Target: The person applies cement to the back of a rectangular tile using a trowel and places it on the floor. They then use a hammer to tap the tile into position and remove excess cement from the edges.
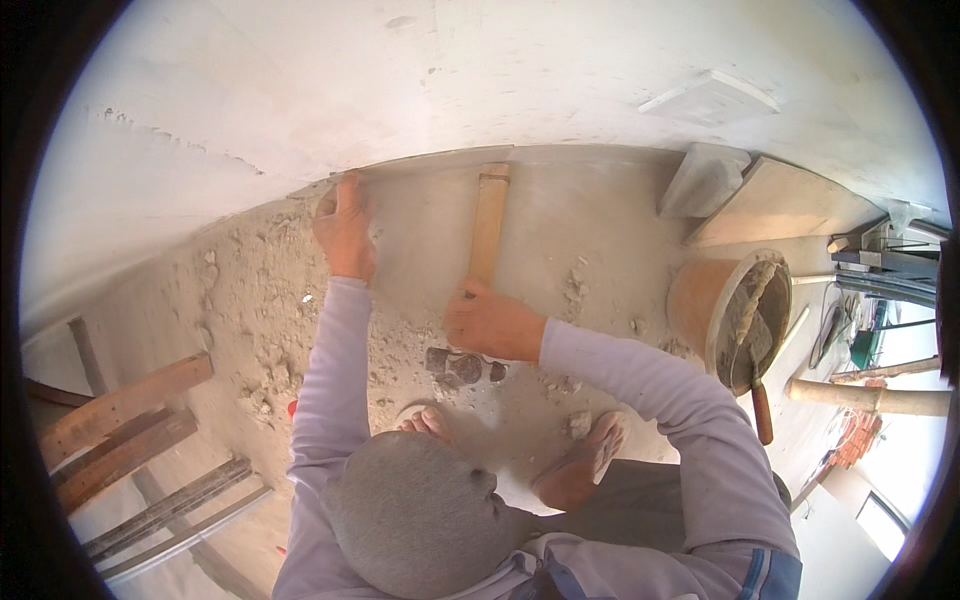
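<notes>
My right hand (492,322) is closed round a hammer (488,225), gripping it low, close to the head. The dark metal head (465,368) shows just below my fist, over the dusty floor. Its flat wooden handle points away from me, with a dark band at the end near the wall. At the wall's foot, my left hand (345,235) has its fingers drawn together, one fingertip up against the end of a thin grey skirting strip (440,158). What lies within those fingers is hidden.
Rubble (265,340) covers the floor at left, beside wooden planks (130,410). To the right, a bucket (700,305) holds mortar and a trowel (761,400). A board (790,203) leans on the wall. My feet (585,465) are close below the hammer.
</notes>
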### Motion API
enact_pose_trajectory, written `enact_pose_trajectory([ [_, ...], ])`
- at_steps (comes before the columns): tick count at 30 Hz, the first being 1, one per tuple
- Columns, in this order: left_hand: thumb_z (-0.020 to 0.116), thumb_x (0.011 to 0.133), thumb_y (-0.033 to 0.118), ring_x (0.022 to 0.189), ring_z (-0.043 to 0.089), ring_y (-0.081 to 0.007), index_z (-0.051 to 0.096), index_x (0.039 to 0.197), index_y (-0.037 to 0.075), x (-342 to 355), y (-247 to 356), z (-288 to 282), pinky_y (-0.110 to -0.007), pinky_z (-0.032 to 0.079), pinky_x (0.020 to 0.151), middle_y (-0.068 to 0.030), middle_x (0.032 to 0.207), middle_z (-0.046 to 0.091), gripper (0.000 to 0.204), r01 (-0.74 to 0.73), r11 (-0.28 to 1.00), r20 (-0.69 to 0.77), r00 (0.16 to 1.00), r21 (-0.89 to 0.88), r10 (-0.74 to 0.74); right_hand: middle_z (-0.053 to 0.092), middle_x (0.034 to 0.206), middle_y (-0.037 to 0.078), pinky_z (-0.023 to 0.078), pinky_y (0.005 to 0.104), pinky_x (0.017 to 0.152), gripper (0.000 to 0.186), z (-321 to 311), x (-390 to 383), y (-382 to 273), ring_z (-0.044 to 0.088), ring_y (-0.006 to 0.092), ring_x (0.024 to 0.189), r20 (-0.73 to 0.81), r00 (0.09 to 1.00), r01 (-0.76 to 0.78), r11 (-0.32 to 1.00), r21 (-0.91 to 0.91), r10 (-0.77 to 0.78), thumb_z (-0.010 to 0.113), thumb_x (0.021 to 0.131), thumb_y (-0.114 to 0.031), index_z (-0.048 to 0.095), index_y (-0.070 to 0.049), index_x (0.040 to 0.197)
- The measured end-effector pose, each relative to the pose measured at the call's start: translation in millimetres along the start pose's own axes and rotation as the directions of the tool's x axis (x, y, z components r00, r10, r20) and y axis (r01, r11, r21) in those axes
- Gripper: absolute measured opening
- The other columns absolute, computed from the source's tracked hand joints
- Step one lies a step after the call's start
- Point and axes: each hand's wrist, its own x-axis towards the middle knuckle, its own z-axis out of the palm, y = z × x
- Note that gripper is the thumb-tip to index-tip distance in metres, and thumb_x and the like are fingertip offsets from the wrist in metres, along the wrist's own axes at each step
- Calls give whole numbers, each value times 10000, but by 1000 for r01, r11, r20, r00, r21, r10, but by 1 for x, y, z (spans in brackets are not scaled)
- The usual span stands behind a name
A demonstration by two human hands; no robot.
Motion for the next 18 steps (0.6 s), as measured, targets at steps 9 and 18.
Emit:
enact_pose_trajectory([
  [9, 738, 916, 289, 1303, 507, -363, 498, 1293, -121, -5, 6, 5, -415, 490, 1041, -194, 1355, 529, 606, 51, 997, 37, 998, 62, -53, 584, 807, -57, 352, 390, 992, 112, -10, -2, 4, 551, 134, 976, 43, 999, -17, 1000, 14, 16, 602, 836, -229, 654, -220, 737],
  [18, 736, 924, 260, 935, 647, -185, 597, 1184, -71, 16, -18, -9, -334, 569, 881, -105, 1073, 667, 444, -12, 988, -2, 1000, 152, 12, 579, 822, -46, 363, 396, 986, 75, -8, 10, 1, 549, 151, 983, 25, 999, 48, 999, -5, -48, 603, 832, -221, 641, -208, 770],
])
